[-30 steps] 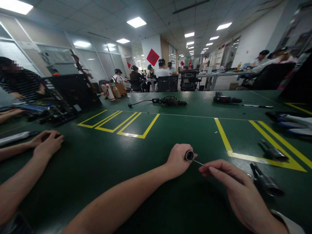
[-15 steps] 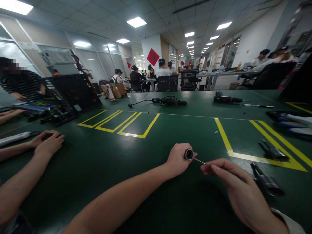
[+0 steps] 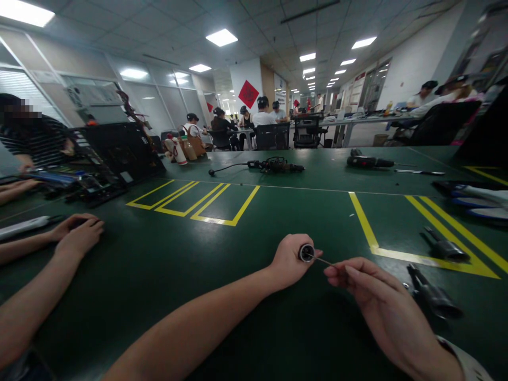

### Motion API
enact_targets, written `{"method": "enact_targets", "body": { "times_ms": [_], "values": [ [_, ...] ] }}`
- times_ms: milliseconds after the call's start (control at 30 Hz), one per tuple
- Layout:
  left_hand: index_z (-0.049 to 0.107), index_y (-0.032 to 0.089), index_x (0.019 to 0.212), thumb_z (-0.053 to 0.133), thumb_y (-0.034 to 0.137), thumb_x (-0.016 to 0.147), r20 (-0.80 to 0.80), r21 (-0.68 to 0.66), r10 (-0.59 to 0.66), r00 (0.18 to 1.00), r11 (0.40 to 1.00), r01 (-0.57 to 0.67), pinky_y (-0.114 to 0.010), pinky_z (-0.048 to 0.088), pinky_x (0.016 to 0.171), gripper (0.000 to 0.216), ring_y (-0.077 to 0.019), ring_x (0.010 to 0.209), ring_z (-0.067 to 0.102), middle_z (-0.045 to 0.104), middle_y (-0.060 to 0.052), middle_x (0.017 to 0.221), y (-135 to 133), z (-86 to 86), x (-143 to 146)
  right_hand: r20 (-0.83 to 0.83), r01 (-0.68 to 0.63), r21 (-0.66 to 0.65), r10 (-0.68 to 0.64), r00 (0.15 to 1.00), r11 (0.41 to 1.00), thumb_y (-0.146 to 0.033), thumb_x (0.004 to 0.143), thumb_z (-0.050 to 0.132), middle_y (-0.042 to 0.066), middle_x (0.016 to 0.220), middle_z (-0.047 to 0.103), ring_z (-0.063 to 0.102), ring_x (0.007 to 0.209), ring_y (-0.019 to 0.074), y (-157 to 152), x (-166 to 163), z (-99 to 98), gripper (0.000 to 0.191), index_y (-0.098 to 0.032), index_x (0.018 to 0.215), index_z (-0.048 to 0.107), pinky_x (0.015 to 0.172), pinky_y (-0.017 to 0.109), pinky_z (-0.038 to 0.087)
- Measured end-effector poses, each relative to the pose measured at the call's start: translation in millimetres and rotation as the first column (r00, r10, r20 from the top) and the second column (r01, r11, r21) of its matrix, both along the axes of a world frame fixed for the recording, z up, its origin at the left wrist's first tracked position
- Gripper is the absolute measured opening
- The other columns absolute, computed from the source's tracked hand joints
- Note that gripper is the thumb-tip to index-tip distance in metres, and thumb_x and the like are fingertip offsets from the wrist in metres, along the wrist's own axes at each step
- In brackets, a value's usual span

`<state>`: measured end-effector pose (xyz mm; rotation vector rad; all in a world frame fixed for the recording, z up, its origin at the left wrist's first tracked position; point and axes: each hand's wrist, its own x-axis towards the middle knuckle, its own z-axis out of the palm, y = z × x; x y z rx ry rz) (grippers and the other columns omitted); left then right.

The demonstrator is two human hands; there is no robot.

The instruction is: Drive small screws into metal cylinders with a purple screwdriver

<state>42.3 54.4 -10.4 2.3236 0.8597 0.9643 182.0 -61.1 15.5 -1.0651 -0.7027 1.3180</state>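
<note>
Moved slightly since the earlier frame: right hand (image 3: 384, 301), fingers rolled further under. Count: one hollow cylinder (image 3: 306, 253), one thin rod (image 3: 324, 260), two loose metal parts (image 3: 448, 247) on the surface (image 3: 278, 338). Left hand (image 3: 289, 262) — arm extended, closed around the cylinder. Right hand — fingertips pinching the rod, tip at the cylinder's mouth, between both hands.

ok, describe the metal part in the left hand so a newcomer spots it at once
On the green table, find the left hand near the middle. In its fist is the hollow metal part, its round open end facing the camera. Unlike the two loose metal pieces lying at right, it's held, with a thin rod from the right hand reaching its mouth.
</note>
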Motion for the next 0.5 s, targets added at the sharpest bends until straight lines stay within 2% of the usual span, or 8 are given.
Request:
{"method": "enact_targets", "body": {
  "times_ms": [100,167,400,500],
  "values": [
    [0.051,0.017,0.063,0.061,0.030,0.079,-0.073,0.051,0.024,0.997,0.999,-0.021,-0.025,0.039,0.064,0.022,-0.0100,0.059,0.048,0.054,0.004,0.063,-1.2,1.3,-0.7,0.163,0.009,0.003,-0.009,0.987,1.000,-0.044,0.066,0.073,0.006,0.083,0.070,0.059,0.088,0.0244,-2.2,0.3,1.2,0.025,-0.020,0.075,0.072,0.084,0.038,0.040],
    [0.052,0.017,0.064,0.060,0.028,0.079,-0.094,0.074,0.022,0.995,0.997,-0.015,-0.025,0.039,0.066,0.021,-0.0103,0.059,0.048,0.055,0.004,0.064,-1.6,1.7,-1.1,0.213,-0.011,0.000,0.011,0.977,1.000,-0.044,0.067,0.072,0.006,0.083,0.070,0.059,0.088,0.0251,-2.1,0.2,2.2,0.026,-0.019,0.076,0.072,0.084,0.039,0.040],
    [0.049,0.017,0.063,0.063,0.030,0.077,-0.010,0.009,-0.029,1.000,1.000,0.029,-0.023,0.038,0.062,0.024,-0.0091,0.058,0.047,0.052,0.004,0.063,0.1,0.7,-0.9,-0.050,-0.011,-0.028,0.010,0.999,1.000,-0.035,0.066,0.074,0.007,0.081,0.071,0.062,0.083,0.0229,3.6,0.8,0.5,0.020,-0.017,0.074,0.072,0.079,0.036,0.045],
    [0.049,0.017,0.063,0.062,0.031,0.078,0.004,-0.024,-0.055,0.999,0.998,0.055,-0.022,0.038,0.061,0.024,-0.0090,0.058,0.046,0.051,0.004,0.063,0.3,1.0,-0.7,-0.111,-0.017,-0.020,0.015,0.994,1.000,-0.033,0.068,0.073,0.007,0.081,0.071,0.062,0.081,0.0219,3.8,1.2,0.9,0.017,-0.017,0.073,0.072,0.078,0.035,0.046]
  ]
}}
